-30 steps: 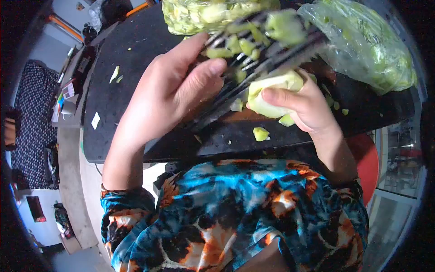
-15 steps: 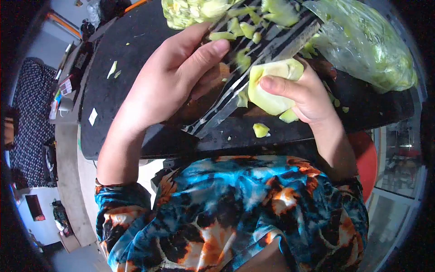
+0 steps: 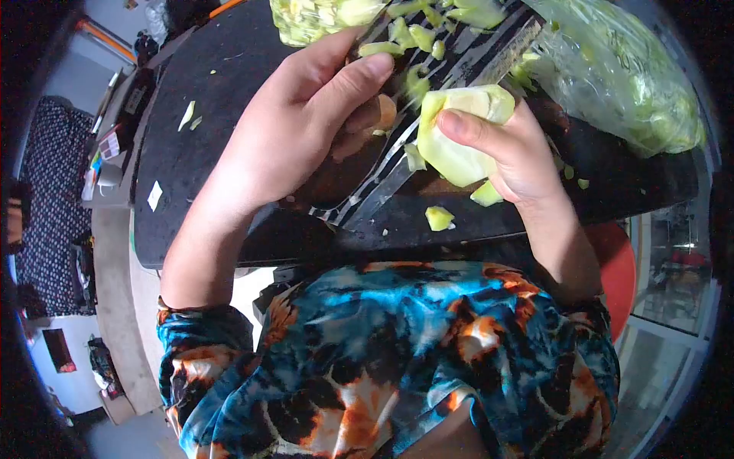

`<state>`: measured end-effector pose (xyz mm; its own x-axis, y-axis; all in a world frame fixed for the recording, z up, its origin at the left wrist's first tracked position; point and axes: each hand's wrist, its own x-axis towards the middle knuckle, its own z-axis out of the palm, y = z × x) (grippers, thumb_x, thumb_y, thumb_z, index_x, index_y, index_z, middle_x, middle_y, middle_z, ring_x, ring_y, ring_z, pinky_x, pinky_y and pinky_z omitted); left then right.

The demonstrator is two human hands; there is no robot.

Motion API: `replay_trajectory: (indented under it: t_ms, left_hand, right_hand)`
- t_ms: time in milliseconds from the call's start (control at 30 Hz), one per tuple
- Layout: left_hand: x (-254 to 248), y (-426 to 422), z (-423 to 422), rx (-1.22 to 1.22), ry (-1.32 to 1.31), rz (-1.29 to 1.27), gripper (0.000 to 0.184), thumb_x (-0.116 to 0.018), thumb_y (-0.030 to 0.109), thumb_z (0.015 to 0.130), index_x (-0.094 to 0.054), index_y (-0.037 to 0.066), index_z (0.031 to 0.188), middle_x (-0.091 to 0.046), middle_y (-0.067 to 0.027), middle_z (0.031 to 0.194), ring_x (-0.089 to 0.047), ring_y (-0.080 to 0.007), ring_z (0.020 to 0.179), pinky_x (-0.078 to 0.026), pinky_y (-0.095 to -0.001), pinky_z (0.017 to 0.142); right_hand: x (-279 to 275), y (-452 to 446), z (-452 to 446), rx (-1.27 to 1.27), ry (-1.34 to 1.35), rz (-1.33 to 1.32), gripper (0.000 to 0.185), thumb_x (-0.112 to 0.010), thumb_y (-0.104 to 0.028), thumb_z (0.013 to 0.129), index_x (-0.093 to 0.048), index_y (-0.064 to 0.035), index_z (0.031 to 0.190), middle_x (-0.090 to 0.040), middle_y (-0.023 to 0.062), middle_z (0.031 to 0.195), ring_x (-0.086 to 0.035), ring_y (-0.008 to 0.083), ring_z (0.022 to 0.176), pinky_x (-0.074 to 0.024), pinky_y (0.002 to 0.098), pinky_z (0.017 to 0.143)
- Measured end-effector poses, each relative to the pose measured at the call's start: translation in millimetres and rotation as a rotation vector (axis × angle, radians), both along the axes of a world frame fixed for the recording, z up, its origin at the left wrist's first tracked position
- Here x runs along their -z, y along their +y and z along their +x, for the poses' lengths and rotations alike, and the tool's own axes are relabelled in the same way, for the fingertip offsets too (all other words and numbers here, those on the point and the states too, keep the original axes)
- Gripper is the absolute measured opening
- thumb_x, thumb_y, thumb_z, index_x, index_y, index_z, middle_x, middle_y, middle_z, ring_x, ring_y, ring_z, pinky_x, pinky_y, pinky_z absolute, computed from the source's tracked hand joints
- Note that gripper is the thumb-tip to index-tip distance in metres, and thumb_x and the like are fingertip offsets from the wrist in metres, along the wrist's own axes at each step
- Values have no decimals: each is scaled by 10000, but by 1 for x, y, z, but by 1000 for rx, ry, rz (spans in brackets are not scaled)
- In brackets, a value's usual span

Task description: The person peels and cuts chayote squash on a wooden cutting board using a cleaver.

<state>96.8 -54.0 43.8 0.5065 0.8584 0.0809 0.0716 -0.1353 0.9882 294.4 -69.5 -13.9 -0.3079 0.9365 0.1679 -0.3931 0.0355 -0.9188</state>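
Note:
My right hand [image 3: 516, 149] grips a pale green piece of cut vegetable [image 3: 462, 149], its thumb pressed on the near face. My left hand [image 3: 310, 122] is curled, thumb forward, at the left side of a dark, glossy, streaked surface [image 3: 375, 187]. Whatever lies under its fingers is mostly hidden; a rounded orange-brown bit [image 3: 388, 112] shows beside them. Small green scraps [image 3: 420, 37] lie on the glossy surface between and beyond the hands. Close below the held piece, a yellow-green chunk [image 3: 439, 218] rests on the black table [image 3: 191, 164].
A clear plastic bag [image 3: 619, 76] of green vegetable stands at the far right. At the back sits a heap of pale green pieces [image 3: 325, 19]. Scraps [image 3: 186, 115] and a white chip [image 3: 155, 196] lie on the left. A red round seat [image 3: 615, 268] shows beyond my right arm.
My left hand has shifted slightly right and upward. My right hand and the vegetable piece have risen a little, with the grip unchanged. The streaks on the glossy surface look different.

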Motion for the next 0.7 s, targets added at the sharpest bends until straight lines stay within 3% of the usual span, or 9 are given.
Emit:
replay_trajectory:
  t_ms: [200,300,433,700]
  left_hand:
    - [8,4,6,-35,-81,-17,188,-451,216,951,-489,32,940,-383,44,584,-342,-30,497,-289,-181,439]
    - [20,6,12,-105,-88,104,187,-450,217,952,-490,35,953,-381,49,589,-342,-21,504,-292,-183,436]
    - [29,3,26,-199,-158,74,179,-446,224,952,-486,52,987,-402,55,599,-361,-19,504,-304,-168,437]
    - [75,27,38,-356,-97,173,199,-445,216,947,-416,31,1012,-482,-17,611,-459,-84,475,-367,-228,414]
  right_hand:
    - [5,6,-9,52,95,25,257,-676,-132,793,-610,17,992,-644,57,903,-609,117,798,-488,259,723]
    - [8,11,-15,103,143,88,234,-652,-121,811,-611,20,993,-645,61,907,-609,116,801,-483,261,721]
    - [7,15,-21,143,159,112,225,-640,-121,819,-613,22,990,-646,61,901,-608,115,803,-479,260,714]
    - [20,32,-37,435,143,78,234,-670,-135,794,-610,6,971,-643,55,879,-605,115,792,-477,256,713]
